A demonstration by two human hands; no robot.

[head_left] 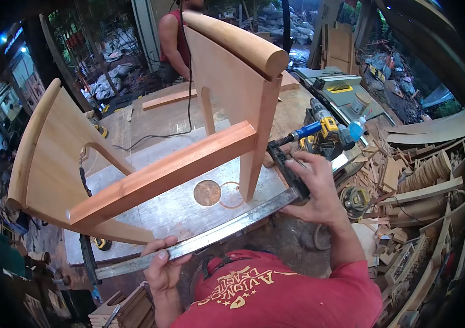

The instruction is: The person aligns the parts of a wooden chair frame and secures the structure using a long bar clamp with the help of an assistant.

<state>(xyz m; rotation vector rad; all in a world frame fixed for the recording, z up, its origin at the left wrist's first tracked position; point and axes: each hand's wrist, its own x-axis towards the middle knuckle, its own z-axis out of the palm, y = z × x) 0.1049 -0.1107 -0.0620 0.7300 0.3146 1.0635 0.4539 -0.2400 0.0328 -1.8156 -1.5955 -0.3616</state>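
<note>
A long metal bar clamp (232, 224) lies along the near side of a wooden frame made of two curved-top panels, the left panel (52, 158) and the right panel (232, 76), with a reddish rail (161, 172) between them. My left hand (164, 262) is closed around the bar near its left end. My right hand (314, 186) grips the clamp's black sliding jaw, close to the right panel's leg. The clamp's blue handle (306, 130) points away to the right. Its fixed jaw (87, 257) is beside the left panel's lower end.
The frame stands on a worktable with a metal sheet (183, 213) that has a round hole. A yellow drill (328, 126) and a blue-capped bottle (358, 128) are to the right. Wood scraps (391, 175) pile up beyond. A person in red (172, 41) is behind the table.
</note>
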